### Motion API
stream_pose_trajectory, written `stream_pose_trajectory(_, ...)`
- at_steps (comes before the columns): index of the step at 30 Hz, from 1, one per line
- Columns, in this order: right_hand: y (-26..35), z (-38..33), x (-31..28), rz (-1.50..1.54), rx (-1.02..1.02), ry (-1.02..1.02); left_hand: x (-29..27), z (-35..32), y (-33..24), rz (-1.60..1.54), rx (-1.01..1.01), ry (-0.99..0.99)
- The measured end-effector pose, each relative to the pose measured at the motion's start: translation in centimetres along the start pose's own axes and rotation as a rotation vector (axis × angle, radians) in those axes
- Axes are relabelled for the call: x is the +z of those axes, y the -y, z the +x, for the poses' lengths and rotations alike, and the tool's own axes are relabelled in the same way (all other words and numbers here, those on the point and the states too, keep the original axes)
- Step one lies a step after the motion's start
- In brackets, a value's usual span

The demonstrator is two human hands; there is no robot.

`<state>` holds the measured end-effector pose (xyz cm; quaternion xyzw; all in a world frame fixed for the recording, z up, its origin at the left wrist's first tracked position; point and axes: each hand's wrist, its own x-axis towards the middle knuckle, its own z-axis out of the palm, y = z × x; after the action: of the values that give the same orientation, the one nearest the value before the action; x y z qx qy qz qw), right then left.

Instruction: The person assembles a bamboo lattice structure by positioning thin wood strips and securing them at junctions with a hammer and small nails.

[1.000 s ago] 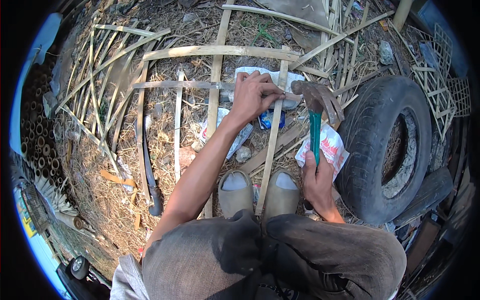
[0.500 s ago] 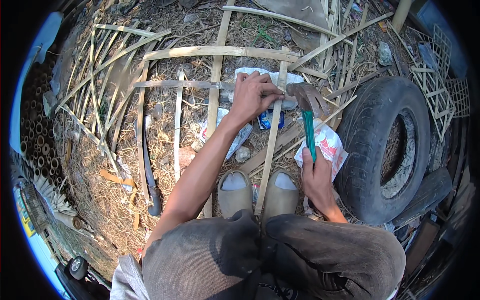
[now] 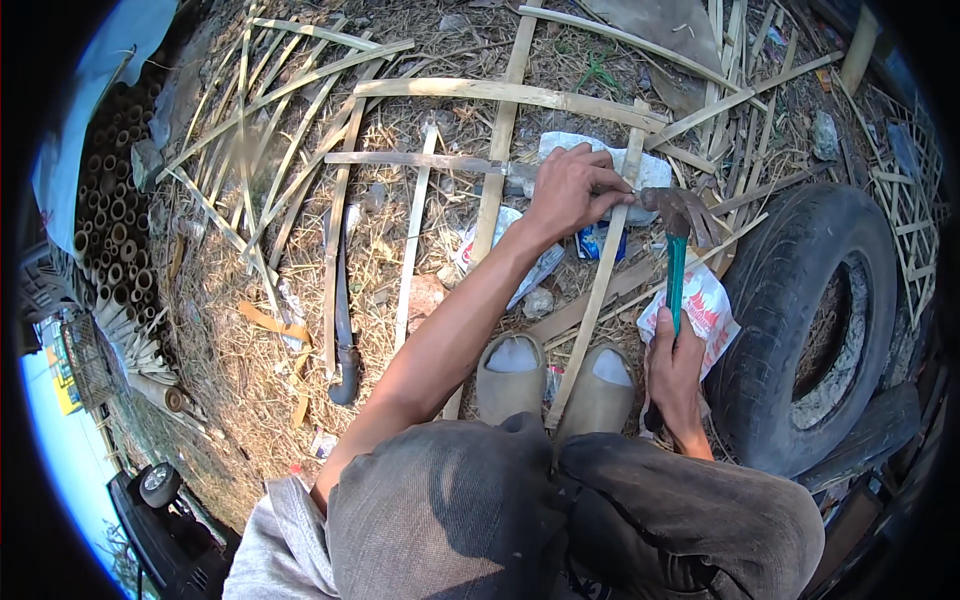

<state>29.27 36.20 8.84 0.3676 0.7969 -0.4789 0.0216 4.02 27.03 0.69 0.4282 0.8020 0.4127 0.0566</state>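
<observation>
My left hand [image 3: 580, 192] is closed in a pinch at an upright bamboo strip [image 3: 602, 262]. Whatever sits between its thumb and fingertips is too small to make out. A claw hammer [image 3: 676, 272] with a green handle is in my right hand [image 3: 676, 372], fingers wrapped round the lower handle. The hammer's metal head is just right of my left fingertips, close to the strip. Behind the pinch lies a pale stone-like block [image 3: 652, 178], partly hidden by the hand and strip. A long bamboo crosspiece [image 3: 500, 93] lies over the uprights beyond my hands.
An old tyre [image 3: 790, 330] stands close on my right. A long dark blade with a black handle [image 3: 345, 372] lies on the straw at left. Loose bamboo strips [image 3: 258, 125] are heaped farther left. My sandalled feet [image 3: 508, 385] flank the near end of the worked strip.
The whole view has shifted, so things appear farther right. The hammer's handle now stands more upright, its head still beside my left fingertips. My left hand keeps its pinch on the strip.
</observation>
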Motion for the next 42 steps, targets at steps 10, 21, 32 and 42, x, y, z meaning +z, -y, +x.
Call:
stream_pose_trajectory(10, 0.7, 0.0, -0.2, -0.001, -0.066, 0.02, -0.2, -0.1, 0.6, -0.017, 0.001, 0.043)
stream_pose_trajectory(21, 0.3, 0.3, 0.2, 0.052, -0.083, -0.061, 0.3, 0.2, 0.4, -0.03, 0.011, 0.036)
stream_pose_trajectory(32, 1.8, 0.5, -0.5, -0.043, -0.07, 0.028, 0.2, 0.0, 0.4, -0.01, 0.001, 0.013)
stream_pose_trajectory(42, 2.2, 1.2, -1.1, -0.134, 0.022, 0.105, 0.3, 0.1, 0.6, -0.003, 0.018, 0.03)
